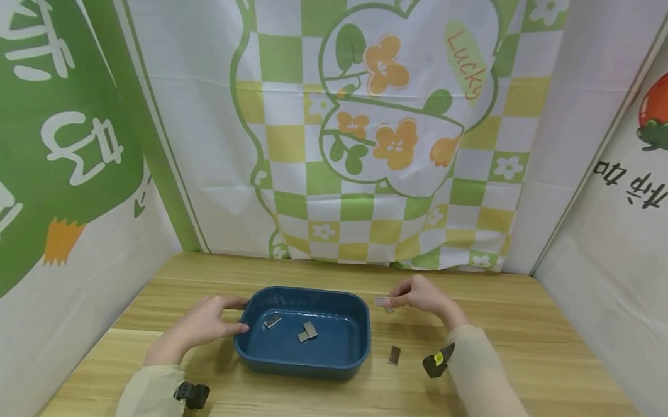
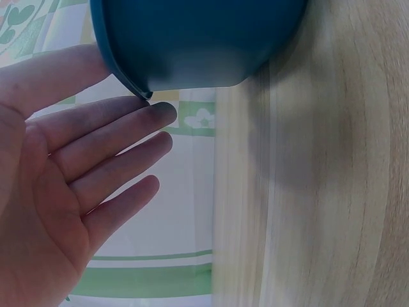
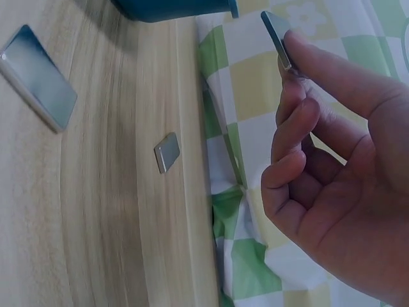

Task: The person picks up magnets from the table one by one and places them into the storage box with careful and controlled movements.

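Observation:
A dark blue plastic tub (image 1: pixel 310 360) stands mid-table with three small metal plates (image 1: pixel 307 331) lying inside. My left hand (image 1: pixel 236 317) lies against its left end, fingers (image 2: pixel 137 134) straight under the rim of the tub (image 2: pixel 192 38) and thumb by the wall. Just past the tub's right far corner, my right hand (image 1: pixel 398 298) pinches another metal plate (image 1: pixel 382 301) between thumb and fingertips, a little above the table. The right wrist view shows that held plate (image 3: pixel 276 35) edge-on at the fingertips (image 3: pixel 300 54).
One loose plate (image 1: pixel 394 355) lies on the wooden table (image 1: pixel 531 345) right of the tub, seen also as plate (image 3: pixel 38 77). A smaller-looking plate (image 3: pixel 167 152) lies under the right hand. Printed cloth walls (image 1: pixel 371 141) close the back and both sides.

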### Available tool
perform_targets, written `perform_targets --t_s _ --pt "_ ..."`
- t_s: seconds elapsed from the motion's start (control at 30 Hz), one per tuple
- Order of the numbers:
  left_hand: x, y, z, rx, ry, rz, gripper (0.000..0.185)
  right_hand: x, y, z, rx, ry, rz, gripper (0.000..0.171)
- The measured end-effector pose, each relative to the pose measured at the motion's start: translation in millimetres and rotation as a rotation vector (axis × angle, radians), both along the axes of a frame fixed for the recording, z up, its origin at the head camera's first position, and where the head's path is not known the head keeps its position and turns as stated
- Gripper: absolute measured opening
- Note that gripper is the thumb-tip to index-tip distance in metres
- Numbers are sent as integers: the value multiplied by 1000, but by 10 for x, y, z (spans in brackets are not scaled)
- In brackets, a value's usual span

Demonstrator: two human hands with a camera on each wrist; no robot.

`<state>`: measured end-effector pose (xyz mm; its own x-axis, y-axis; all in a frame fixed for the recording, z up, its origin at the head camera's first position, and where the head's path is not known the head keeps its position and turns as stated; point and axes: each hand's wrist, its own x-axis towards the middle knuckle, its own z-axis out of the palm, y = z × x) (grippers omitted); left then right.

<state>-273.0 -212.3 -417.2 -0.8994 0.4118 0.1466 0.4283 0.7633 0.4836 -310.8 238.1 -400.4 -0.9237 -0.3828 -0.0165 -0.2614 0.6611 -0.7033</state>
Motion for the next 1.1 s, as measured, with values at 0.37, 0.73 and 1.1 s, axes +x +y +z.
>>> perform_targets --t_s 0.37,0.73,1.1 --pt "1 5 18 -5 -3 0 53 -54 -114 35 11 -1 31 22" --pt "0 -6 -2 2 -10 5 54 -83 -224 58 27 14 67 20" --pt "6 -2 7 6 -7 0 53 -118 -311 87 43 -16 94 19"
